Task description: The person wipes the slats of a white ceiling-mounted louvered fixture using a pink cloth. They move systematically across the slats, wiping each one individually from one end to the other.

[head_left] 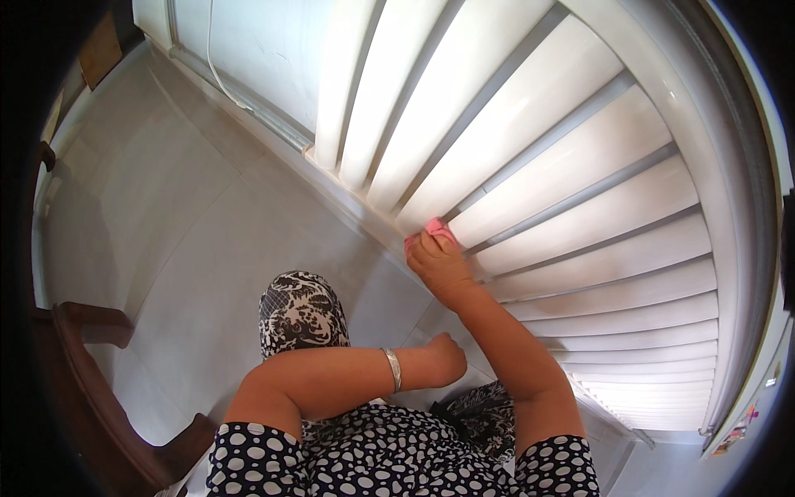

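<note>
Here, low along a white slatted panel (538,103), the right hand (439,263) is closed over a pink cloth (439,227) — its fingers bunched around the fabric, with bits of pink showing past the knuckles. The cloth sits at the lower ends of the slats, just above the grey tiled floor (199,228). Nearer the body, the left hand (447,361) is curled into a fist, apart from the panel; whether it holds anything inside, I cannot tell. A silver bracelet (392,369) circles the left wrist. Below the arms is a black-and-white spotted top (389,451), and a knee in patterned trousers (302,315) pokes out beyond the left forearm. Dark wooden furniture (99,422) stands at the lower left — well apart from both hands.
</note>
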`<state>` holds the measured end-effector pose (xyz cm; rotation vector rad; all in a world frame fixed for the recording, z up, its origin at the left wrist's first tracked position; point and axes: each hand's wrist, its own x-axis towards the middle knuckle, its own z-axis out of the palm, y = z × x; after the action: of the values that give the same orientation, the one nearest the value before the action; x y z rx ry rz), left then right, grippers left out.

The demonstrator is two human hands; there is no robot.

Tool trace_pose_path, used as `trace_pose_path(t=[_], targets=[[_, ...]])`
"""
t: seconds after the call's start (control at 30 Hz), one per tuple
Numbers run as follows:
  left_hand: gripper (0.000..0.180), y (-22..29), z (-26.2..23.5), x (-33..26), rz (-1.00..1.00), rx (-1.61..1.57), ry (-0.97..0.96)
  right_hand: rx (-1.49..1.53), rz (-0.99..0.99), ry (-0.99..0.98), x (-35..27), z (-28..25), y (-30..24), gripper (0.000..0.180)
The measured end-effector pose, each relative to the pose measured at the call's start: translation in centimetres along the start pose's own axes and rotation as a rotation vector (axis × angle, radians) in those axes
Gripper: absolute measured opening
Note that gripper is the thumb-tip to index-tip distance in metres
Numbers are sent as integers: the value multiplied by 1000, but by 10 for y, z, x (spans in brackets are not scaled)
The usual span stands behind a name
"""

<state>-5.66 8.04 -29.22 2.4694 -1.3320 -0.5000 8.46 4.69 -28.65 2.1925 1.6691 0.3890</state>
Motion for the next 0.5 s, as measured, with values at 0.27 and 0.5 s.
trace_pose_path(t=[0.27,0.5], targets=[[12,-15,11,13,-24,66,34,42,35,103,-4,-37,21,35],[12,-24,11,7,-51,47,90,-292,223,286,2,-201,117,38]])
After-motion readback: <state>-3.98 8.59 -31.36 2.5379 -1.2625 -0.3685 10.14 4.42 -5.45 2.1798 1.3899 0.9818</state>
